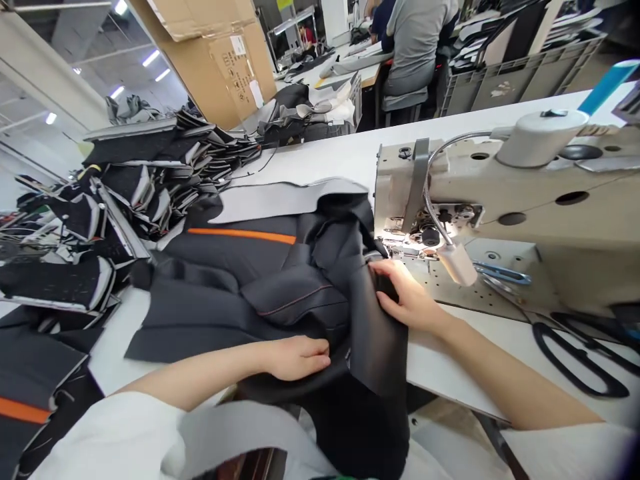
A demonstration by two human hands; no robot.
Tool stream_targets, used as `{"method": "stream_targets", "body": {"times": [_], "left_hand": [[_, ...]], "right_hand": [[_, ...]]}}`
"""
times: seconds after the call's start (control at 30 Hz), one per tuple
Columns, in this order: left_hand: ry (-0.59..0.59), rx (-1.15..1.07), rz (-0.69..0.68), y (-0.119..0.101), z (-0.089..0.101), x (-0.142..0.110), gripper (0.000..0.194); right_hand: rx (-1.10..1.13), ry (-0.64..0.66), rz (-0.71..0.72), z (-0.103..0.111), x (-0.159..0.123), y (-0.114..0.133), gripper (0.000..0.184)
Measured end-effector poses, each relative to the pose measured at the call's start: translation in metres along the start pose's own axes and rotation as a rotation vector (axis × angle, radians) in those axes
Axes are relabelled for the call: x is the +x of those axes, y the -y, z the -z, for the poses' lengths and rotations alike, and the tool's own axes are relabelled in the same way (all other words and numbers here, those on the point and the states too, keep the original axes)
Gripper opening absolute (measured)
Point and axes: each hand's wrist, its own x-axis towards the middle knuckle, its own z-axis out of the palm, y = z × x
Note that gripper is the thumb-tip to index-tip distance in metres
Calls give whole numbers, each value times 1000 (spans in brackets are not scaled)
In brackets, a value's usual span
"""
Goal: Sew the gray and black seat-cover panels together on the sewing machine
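A black leather-like cover (295,303) with an orange stripe, red stitching and grey backing lies bunched in front of me, its near part hanging over the table edge. My left hand (300,358) is closed on its near fold, with the fingertips curled out of sight. My right hand (405,297) grips a raised fold at the cover's right side between thumb and fingers. Just beyond the right fingertips is the lit needle area of a sewing machine (520,193); a bit of the cover reaches up to it.
Piles of black padded pieces (150,160) crowd the left. Black scissors (575,360) lie at the right, and blue-handled snips (503,272) rest on the machine bed. Behind stand a cardboard box (225,73), a grey crate (520,83) and a seated person (415,47).
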Motion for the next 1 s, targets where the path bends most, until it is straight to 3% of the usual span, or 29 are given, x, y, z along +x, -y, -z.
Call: {"method": "stream_targets", "body": {"times": [0.1,0.13,0.17,0.2,0.27,0.33,0.37,0.4,0.47,0.57,0.7,0.8,0.9,0.97,1.0], "left_hand": [[302,-190,124,-8,17,-4,17],[347,-243,103,-11,28,-6,17],[313,-281,42,-13,41,-8,17],[185,-300,-40,-13,57,-9,19],[-279,-250,-167,-4,96,-2,25],[-774,-55,-116,17,139,17,28],[-927,83,-37,31,158,30,29],[-1010,206,35,45,176,44,37],[-1051,278,99,69,201,72,57],[-1071,408,126,84,216,105,73],[-1075,652,58,73,225,120,47],[-1084,676,87,53,243,95,35],[-1096,783,159,28,255,28,24],[-1116,925,103,11,242,-32,23],[-1149,956,83,5,226,-61,23]], "right_hand": [[-67,83,113,5,14,7,58],[-70,122,116,9,18,9,55],[-64,155,128,12,21,11,50],[-58,177,153,15,23,13,43],[-60,197,215,17,26,16,31],[-79,201,227,17,28,20,33],[-90,204,194,16,29,22,38],[-98,211,146,16,30,24,46],[-118,253,89,17,31,29,55],[-157,381,159,23,27,34,52],[-130,518,176,11,14,40,57],[-223,517,176,-23,17,47,60],[-481,345,208,-65,45,54,53],[-754,219,228,-85,76,53,43],[-865,181,231,-91,92,51,38]]}}
